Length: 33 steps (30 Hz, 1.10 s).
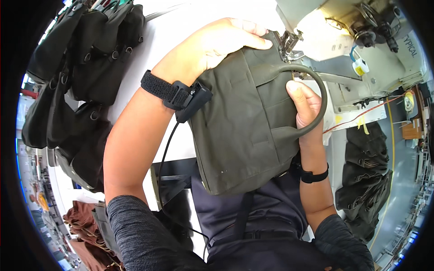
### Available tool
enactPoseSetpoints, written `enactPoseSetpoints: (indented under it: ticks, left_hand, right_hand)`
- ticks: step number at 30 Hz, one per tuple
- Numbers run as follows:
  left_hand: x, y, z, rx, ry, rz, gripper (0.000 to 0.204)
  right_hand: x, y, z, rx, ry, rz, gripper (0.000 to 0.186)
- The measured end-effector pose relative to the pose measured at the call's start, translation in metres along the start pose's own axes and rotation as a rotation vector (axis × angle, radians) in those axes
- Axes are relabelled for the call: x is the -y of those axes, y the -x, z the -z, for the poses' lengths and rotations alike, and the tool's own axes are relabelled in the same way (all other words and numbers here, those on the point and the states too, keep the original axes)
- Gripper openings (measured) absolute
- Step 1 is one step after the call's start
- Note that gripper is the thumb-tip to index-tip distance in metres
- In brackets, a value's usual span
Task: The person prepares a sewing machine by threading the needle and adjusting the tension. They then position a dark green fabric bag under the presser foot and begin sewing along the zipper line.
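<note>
A dark olive handbag [235, 122] hangs tilted between my arms, its upper edge at the presser foot [291, 54] of a sewing machine. My left hand [239, 36] is closed on the bag's far corner, thumb on top, just left of the presser foot. Below the foot, my right hand [304, 101] pinches the bag's opening edge, where a bit of zipper [293, 74] shows. A rounded handle [322, 95] loops over and around my right hand. The fingers under the fabric are hidden.
The sewing machine [361, 67] takes up the far right, with a thread line running beside it. Several dark bags [97, 58] are heaped on the left of the white table [176, 27]. More dark bags [366, 176] hang at right; brown ones [88, 230] lie lower left.
</note>
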State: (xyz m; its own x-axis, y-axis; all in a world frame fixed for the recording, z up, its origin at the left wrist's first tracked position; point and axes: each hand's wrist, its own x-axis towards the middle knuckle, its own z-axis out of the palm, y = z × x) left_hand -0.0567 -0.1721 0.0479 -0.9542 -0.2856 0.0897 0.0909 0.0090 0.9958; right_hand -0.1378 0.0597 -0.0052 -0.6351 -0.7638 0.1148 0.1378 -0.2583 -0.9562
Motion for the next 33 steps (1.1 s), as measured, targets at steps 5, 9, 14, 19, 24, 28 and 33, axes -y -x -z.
enactPoseSetpoints:
  ticks: [5, 9, 14, 19, 24, 28, 33]
  left_hand:
    - [-0.027, -0.002, -0.002, -0.028, -0.319, 0.117, 0.041]
    - [-0.037, -0.021, 0.006, 0.308, -0.344, 0.149, 0.045]
    - [-0.048, -0.026, 0.006, 0.309, -0.538, 0.075, 0.042]
    - [-0.046, -0.021, 0.01, 0.276, -0.508, -0.009, 0.037]
    - [-0.044, -0.019, 0.002, 0.149, -0.608, -0.114, 0.026]
    - [-0.049, -0.014, 0.006, 0.129, -0.562, 0.024, 0.025]
    - [-0.034, -0.012, 0.007, 0.117, -0.497, -0.166, 0.023]
  right_hand:
    - [0.006, 0.0, 0.002, 0.002, 0.043, -0.048, 0.022]
    - [0.012, -0.001, -0.001, 0.018, 0.078, -0.075, 0.022]
    - [0.016, 0.002, -0.003, -0.037, 0.21, -0.055, 0.019]
    - [0.017, 0.0, 0.001, -0.005, 0.246, -0.071, 0.015]
    - [0.014, 0.001, 0.008, -0.012, 0.237, -0.083, 0.021]
    - [0.015, 0.001, 0.006, -0.017, 0.223, -0.122, 0.021]
    - [0.011, -0.001, 0.013, 0.004, 0.237, -0.135, 0.019]
